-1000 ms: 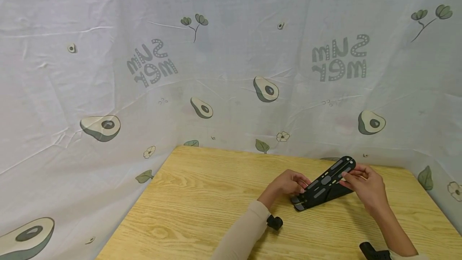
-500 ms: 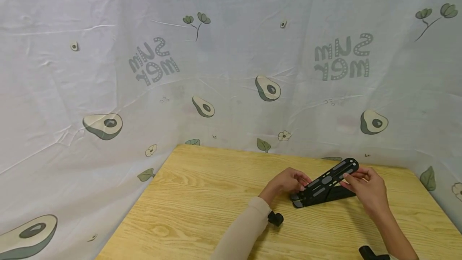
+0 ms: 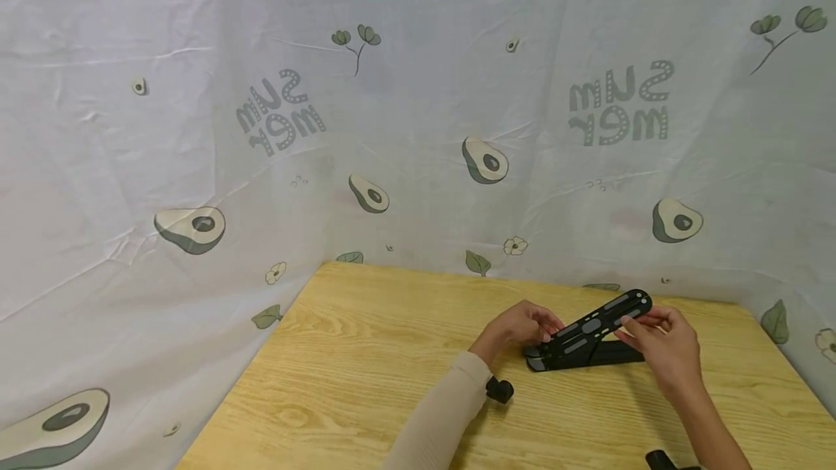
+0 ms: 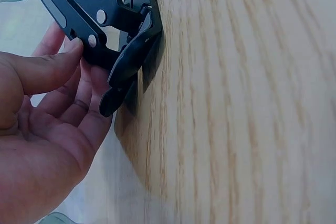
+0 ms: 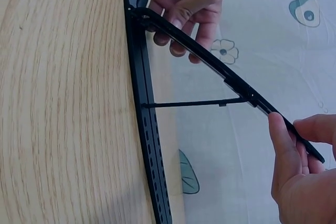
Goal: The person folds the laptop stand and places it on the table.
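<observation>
A black folding laptop stand with grey pads stands on the table, its upper plate tilted up to the right above the long base. My left hand pinches the plate's low, hinged end; in the left wrist view the thumb lies on the plate near the curved front lips and the fingers are behind. With thumb and fingers, my right hand pinches the raised end. A thin strut joins base and plate in the right wrist view. Part of the base is hidden behind the right hand.
The wood-grain table runs back to a pale curtain printed with avocados, which also hangs at the left and right. Black wrist-camera mounts are on both wrists.
The plate's raised end has come slightly down and to the right, with my right hand on it. The base lies flatter, and a gap shows between plate and base. The left hand barely moved.
</observation>
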Motion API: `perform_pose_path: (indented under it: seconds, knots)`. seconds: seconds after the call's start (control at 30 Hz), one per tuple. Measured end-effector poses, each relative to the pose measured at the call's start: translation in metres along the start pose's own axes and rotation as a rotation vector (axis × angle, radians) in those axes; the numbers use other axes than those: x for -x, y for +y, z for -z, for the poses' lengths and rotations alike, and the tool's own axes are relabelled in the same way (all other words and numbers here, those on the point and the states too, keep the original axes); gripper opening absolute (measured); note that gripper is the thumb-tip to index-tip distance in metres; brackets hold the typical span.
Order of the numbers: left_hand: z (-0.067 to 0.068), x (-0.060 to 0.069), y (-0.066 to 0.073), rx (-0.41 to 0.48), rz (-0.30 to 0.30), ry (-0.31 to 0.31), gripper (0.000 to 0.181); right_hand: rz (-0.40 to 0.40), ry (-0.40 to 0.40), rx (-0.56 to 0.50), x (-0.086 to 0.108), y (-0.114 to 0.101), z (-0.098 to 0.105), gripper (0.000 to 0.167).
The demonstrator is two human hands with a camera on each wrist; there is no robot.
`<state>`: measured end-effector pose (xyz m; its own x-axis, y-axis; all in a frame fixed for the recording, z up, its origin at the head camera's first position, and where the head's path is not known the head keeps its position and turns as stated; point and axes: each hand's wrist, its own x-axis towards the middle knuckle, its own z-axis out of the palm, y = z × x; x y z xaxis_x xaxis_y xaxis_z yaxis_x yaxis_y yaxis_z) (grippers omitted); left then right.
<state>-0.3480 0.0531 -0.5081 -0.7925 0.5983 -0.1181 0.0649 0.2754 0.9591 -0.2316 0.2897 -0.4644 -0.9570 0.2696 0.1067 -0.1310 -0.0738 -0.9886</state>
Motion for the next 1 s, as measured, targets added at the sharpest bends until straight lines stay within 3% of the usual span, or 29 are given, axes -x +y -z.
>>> perform_pose_path:
  seconds: [0.4,0.7,1.0]
  knots:
    - [0.007,-0.007,-0.001,0.005,-0.002,-0.047,0.031,-0.07,0.065,-0.014,0.003,-0.002,-0.007,0.036]
    - [0.013,-0.009,0.003,-0.044,-0.014,-0.082,0.031,-0.124,0.113,0.087,0.004,-0.008,-0.015,0.028]
    - [0.017,-0.011,0.006,-0.092,-0.021,-0.094,0.029,-0.131,0.126,0.103,0.008,-0.013,-0.02,0.025]
